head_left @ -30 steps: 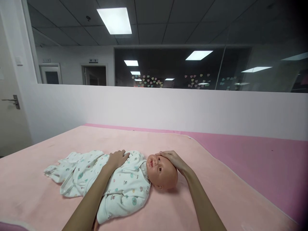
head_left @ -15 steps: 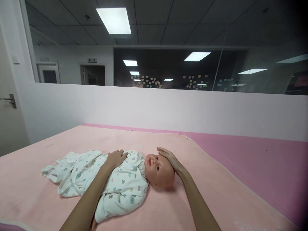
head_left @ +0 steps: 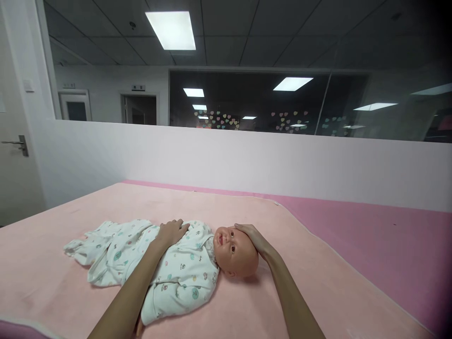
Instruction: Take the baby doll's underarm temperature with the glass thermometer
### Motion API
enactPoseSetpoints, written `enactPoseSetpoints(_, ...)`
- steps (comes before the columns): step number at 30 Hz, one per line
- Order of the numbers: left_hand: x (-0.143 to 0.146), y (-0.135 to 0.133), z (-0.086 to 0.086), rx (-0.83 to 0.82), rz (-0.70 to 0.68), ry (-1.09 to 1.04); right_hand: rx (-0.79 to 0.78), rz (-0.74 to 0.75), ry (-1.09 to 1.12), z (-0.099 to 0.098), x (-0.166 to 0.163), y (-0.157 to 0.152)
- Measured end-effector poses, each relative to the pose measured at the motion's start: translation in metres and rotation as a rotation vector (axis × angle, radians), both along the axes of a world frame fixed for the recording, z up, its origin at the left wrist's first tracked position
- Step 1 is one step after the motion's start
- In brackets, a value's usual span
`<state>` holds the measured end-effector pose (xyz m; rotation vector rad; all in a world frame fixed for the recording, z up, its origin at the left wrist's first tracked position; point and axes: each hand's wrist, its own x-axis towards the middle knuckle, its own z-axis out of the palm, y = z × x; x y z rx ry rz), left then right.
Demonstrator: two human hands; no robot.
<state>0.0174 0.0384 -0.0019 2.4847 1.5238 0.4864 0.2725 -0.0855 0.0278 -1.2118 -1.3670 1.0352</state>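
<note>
Above a white half-wall (head_left: 219, 157), glass (head_left: 268, 101) shows a dim room (head_left: 106, 106). On peach sheeting (head_left: 314, 278) lies a doll (head_left: 187, 270), its near hand (head_left: 139, 327) mostly hidden; the left grip (head_left: 172, 233) lies unclenched on its torso, the right grip (head_left: 254, 237) loosely cups its head.

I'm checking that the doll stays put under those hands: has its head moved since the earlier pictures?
No. Against the small tag on the peach sheet, the doll's head shows no visible shift either way.
</note>
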Motion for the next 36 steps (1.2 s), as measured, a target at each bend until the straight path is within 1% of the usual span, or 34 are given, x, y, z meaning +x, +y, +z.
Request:
enactPoseSetpoints(4,0.000,0.000,-0.001,0.011,0.001,0.005,0.003,0.016,0.003,-0.002,0.001,0.003)
enactPoseSetpoints(8,0.000,0.001,-0.002,0.019,0.000,0.002,0.033,-0.072,-0.022,-0.004,0.003,0.007)
enactPoseSetpoints(14,0.000,0.000,-0.002,0.021,0.006,0.008,0.069,-0.147,-0.041,-0.006,0.007,0.010)
enactPoseSetpoints(16,0.001,0.000,-0.001,0.020,0.006,0.010,0.058,-0.121,-0.032,-0.006,0.006,0.009)
enactPoseSetpoints(20,0.001,-0.002,0.001,0.014,0.013,0.013,0.004,-0.015,-0.008,-0.001,0.002,0.001)
enactPoseSetpoints(24,0.000,-0.002,0.001,0.012,0.006,0.014,-0.010,-0.030,0.008,0.002,0.000,-0.003)
enactPoseSetpoints(29,0.000,-0.001,0.000,0.022,0.006,0.018,0.017,-0.004,0.006,-0.003,0.002,0.003)
enactPoseSetpoints(33,0.000,-0.002,0.001,0.016,0.008,0.015,0.067,-0.091,-0.038,-0.005,0.005,0.009)
enactPoseSetpoints(36,0.001,-0.003,0.002,0.011,0.010,0.016,0.071,-0.154,-0.058,-0.004,0.005,0.008)
